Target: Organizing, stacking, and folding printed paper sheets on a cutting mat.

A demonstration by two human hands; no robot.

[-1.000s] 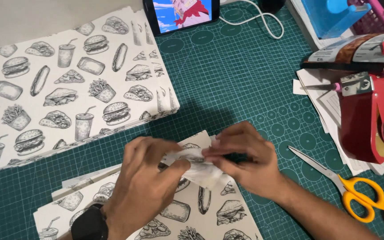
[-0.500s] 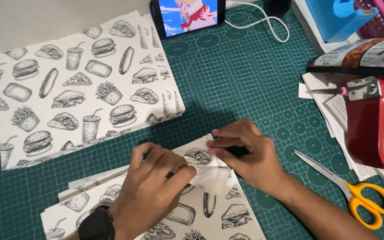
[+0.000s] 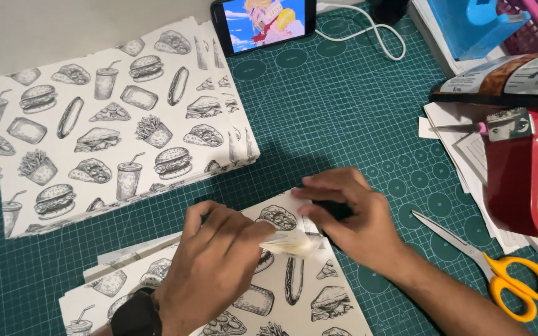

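My left hand (image 3: pixel 219 261), with a black watch on the wrist, pinches a crumpled strip of clear tape (image 3: pixel 294 242) over a food-print paper sheet (image 3: pixel 281 298) lying on the green cutting mat (image 3: pixel 344 112). My right hand (image 3: pixel 350 214) presses down on the sheet's top right corner and touches the other end of the tape. A small dark object lies partly hidden under my right palm. More sheets of the same print stick out beneath the top sheet on the left.
A thick stack of food-print sheets (image 3: pixel 113 124) lies at upper left. A phone (image 3: pixel 263 22) with a white cable stands at the top. Yellow-handled scissors (image 3: pixel 499 274), a red tape dispenser (image 3: pixel 530 168), papers and a snack bag sit at right.
Both hands stay on the sheet's corner. My left fingers have drawn the tape strip slightly right toward my right hand. The view has shifted a little.
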